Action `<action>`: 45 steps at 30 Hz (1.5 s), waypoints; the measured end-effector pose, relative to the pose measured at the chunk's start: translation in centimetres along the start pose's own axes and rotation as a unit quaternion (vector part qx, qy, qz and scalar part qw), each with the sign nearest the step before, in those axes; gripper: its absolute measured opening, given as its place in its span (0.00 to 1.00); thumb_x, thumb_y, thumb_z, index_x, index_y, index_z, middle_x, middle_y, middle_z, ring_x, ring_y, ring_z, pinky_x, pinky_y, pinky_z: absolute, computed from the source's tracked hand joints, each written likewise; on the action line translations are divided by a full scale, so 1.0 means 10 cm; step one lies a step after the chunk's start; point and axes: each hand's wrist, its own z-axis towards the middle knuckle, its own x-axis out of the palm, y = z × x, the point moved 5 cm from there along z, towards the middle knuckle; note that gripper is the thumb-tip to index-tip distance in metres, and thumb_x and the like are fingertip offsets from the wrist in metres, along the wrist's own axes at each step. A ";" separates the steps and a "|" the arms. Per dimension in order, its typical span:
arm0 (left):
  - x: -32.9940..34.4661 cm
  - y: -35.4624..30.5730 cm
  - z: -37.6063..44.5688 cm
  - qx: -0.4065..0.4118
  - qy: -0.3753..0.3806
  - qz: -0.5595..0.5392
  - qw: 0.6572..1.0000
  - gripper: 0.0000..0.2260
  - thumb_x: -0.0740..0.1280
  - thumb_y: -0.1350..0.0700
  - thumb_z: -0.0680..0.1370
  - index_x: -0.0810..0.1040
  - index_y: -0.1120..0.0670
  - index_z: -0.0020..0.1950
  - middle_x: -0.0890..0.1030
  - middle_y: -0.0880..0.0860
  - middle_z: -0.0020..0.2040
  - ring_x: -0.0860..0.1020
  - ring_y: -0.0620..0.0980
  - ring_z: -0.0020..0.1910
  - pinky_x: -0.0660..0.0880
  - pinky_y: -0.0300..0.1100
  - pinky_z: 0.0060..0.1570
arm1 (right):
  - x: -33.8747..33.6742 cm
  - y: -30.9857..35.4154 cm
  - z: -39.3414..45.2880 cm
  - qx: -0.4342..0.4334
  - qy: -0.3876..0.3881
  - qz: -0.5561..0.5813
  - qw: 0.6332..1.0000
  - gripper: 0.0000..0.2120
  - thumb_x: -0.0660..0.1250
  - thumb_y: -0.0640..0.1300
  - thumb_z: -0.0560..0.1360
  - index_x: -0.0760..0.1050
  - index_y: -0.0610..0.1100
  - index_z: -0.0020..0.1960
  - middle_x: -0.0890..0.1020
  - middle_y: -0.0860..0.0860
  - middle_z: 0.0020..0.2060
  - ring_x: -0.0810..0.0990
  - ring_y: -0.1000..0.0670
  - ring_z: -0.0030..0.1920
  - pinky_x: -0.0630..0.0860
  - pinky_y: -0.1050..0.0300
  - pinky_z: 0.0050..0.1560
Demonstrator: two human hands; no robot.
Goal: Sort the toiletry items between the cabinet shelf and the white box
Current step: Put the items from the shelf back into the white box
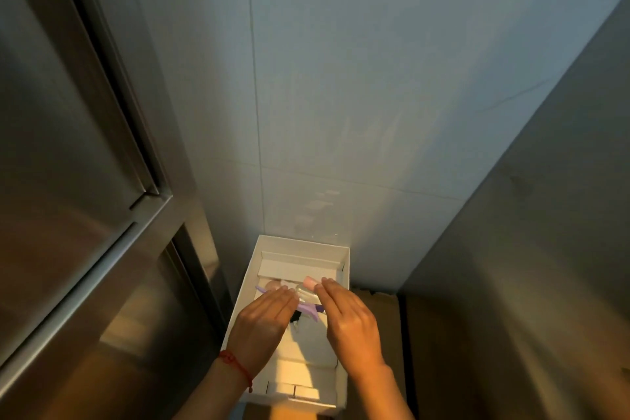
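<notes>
Your two hands hovered palm-down over the white box [335, 251], which sat against the tiled wall [341, 78] between metal cabinet panels. Your left hand [264, 324], a red string [235, 363] round its wrist, had its fingers straight and together, its grip released, above a purple item [308, 312] lying in the box. Your right hand [347, 314] reached forward with its fingertips at a small clear bottle with a pink cap [308, 286], also over the box; whether that grip was pinching the bottle or only touching it you could not tell from this angle. A small black item [295, 317] showed between your hands.
</notes>
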 end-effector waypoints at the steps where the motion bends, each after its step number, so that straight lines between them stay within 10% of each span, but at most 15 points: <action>1: 0.04 0.00 -0.01 0.006 -0.001 -0.005 1.000 0.24 0.84 0.54 0.50 0.86 0.58 0.42 0.85 0.54 0.41 0.84 0.48 0.40 0.81 0.43 0.38 | 0.06 -0.02 -0.02 0.005 0.000 0.001 1.000 0.30 0.82 0.32 0.49 0.83 0.42 0.51 0.85 0.46 0.47 0.84 0.48 0.47 0.79 0.59 0.47; 10: 0.60 0.18 -0.23 0.032 0.032 -0.040 0.998 0.29 0.85 0.54 0.42 0.85 0.60 0.40 0.85 0.55 0.40 0.84 0.50 0.38 0.80 0.43 0.37 | 0.51 -0.20 -0.13 0.059 0.037 0.009 0.998 0.38 0.81 0.29 0.46 0.82 0.45 0.56 0.84 0.46 0.49 0.84 0.47 0.47 0.80 0.58 0.44; 45: 1.61 0.47 -0.36 0.043 0.089 -0.046 0.994 0.24 0.85 0.52 0.43 0.85 0.57 0.35 0.84 0.51 0.34 0.83 0.46 0.34 0.80 0.37 0.35 | 1.62 -0.39 -0.24 0.131 0.078 -0.050 0.987 0.20 0.84 0.47 0.52 0.84 0.47 0.41 0.82 0.54 0.34 0.80 0.54 0.28 0.72 0.68 0.25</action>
